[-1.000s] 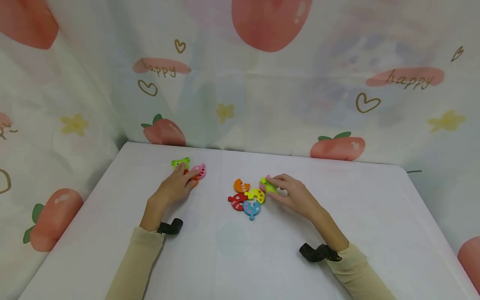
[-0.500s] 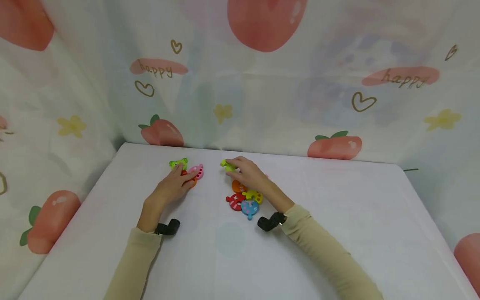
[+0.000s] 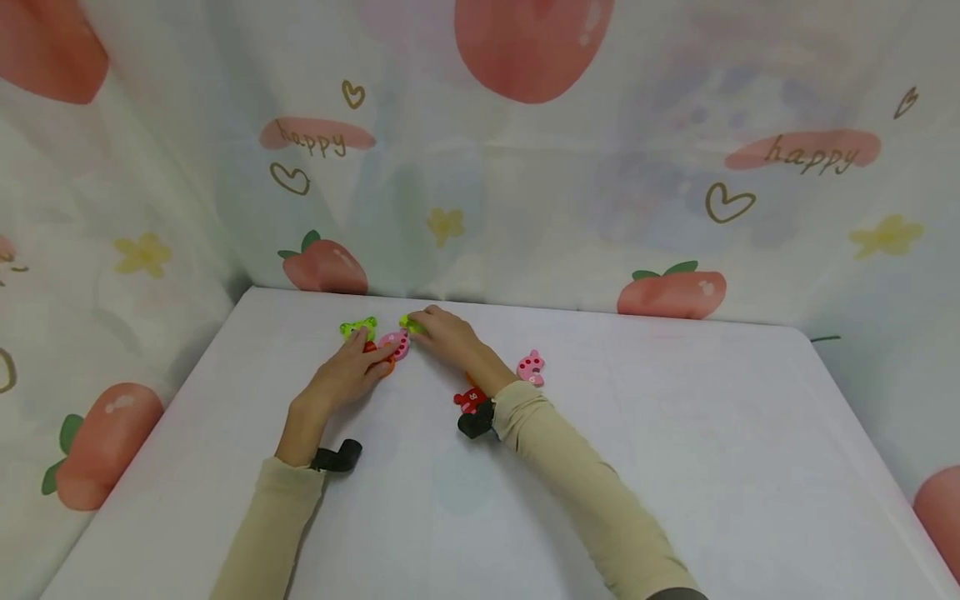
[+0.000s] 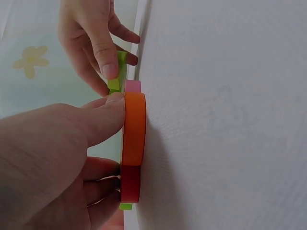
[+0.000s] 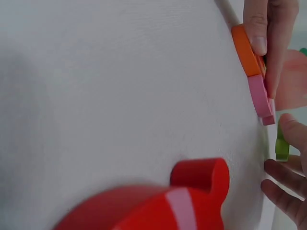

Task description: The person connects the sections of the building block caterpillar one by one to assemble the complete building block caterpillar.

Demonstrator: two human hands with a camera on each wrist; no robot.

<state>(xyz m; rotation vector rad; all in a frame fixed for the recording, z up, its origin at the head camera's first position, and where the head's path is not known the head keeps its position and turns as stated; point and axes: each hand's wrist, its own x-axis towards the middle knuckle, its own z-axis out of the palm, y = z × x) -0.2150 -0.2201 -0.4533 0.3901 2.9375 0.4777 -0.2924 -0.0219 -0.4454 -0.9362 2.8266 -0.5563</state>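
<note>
My left hand (image 3: pixel 337 387) rests on a cluster of small animal-shaped puzzle pieces at the table's back left, fingers extended over them. A green piece (image 3: pixel 358 327) with a frog-like head and a pink spotted piece (image 3: pixel 395 343) show around the fingers. In the left wrist view the thumb touches the orange piece (image 4: pixel 135 129), and a red piece (image 4: pixel 130 184) adjoins it. My right hand (image 3: pixel 447 339) pinches a lime green piece (image 5: pixel 282 143) between thumb and fingers, close beside the pink piece at the cluster's back right.
Under the right wrist lies a red striped piece (image 3: pixel 469 401), with its neighbours mostly hidden by the arm and black wrist camera (image 3: pixel 476 420). A pink spotted piece (image 3: pixel 529 368) lies right of it on the white table (image 3: pixel 675 433). A printed curtain (image 3: pixel 525 208) hangs behind.
My right hand has carried the lime green piece leftward from beside the middle group to the left cluster, uncovering the pink piece at right. My left hand has stayed in place.
</note>
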